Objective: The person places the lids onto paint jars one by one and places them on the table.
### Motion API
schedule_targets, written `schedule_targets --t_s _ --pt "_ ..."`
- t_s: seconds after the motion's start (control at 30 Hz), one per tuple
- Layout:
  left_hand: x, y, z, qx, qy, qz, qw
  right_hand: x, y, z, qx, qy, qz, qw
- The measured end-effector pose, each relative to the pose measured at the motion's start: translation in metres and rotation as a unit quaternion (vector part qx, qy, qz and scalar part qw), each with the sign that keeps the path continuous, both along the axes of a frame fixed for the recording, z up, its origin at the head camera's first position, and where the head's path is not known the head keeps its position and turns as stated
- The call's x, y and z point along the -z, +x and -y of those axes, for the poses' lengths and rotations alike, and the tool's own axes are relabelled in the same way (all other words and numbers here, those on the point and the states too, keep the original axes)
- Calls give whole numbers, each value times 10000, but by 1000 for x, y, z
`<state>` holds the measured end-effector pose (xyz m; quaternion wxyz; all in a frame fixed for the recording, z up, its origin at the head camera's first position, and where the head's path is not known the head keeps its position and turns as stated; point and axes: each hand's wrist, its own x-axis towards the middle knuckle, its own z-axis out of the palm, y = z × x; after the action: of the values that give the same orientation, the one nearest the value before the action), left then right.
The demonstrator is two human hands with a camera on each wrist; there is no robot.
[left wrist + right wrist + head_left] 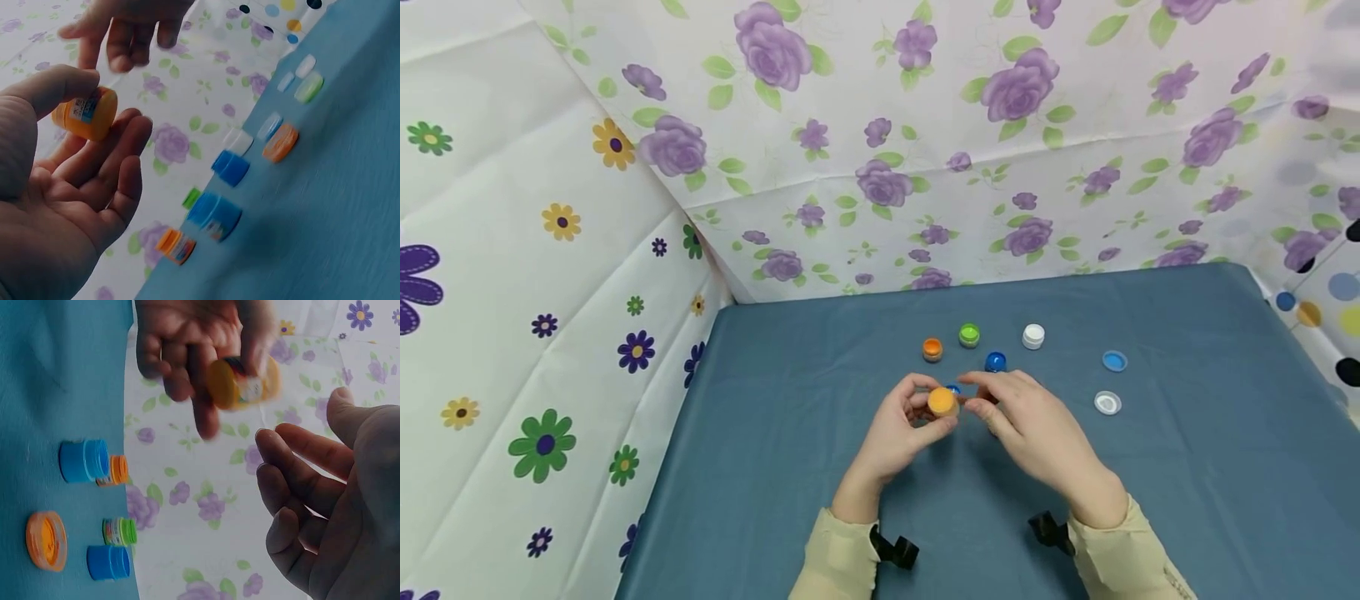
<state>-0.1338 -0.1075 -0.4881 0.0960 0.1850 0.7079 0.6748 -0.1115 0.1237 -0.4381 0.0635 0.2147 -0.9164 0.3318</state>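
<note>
My left hand (891, 433) holds a small yellow-orange paint jar (942, 402) between thumb and fingers, raised over the table. A printed label wraps the jar's side, as the left wrist view shows. My right hand (1048, 433) is just right of the jar, fingers loosely bent and thumb apart, with nothing in it. In the right wrist view a gap separates the right fingertips (269, 440) from the jar. Behind the hands, a blue jar (996, 362) stands on the table, and another blue jar (952, 389) is mostly hidden by them.
An orange jar (932, 350), a green jar (969, 335) and a white jar (1033, 336) stand farther back. To the right lie a blue lid (1115, 361) and a white lid (1107, 403). The left wrist view also shows an orange lid (280, 144) and a green lid (309, 87).
</note>
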Motion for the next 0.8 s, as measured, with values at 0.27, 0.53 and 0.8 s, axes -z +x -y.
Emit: schedule_targets --t_s 0.27,0.53,0.8 --pt "5 -29 41 -1206 -1054 -37 9871 0 1 -14 257 -95 190 9994" --pt "21 -65 83 -2014 -2045 -309 9574 2 2 -24 243 -206 249 9992" --pt "30 -85 104 -2174 -3209 -383 9210 2 3 -29 185 -138 306 9993"
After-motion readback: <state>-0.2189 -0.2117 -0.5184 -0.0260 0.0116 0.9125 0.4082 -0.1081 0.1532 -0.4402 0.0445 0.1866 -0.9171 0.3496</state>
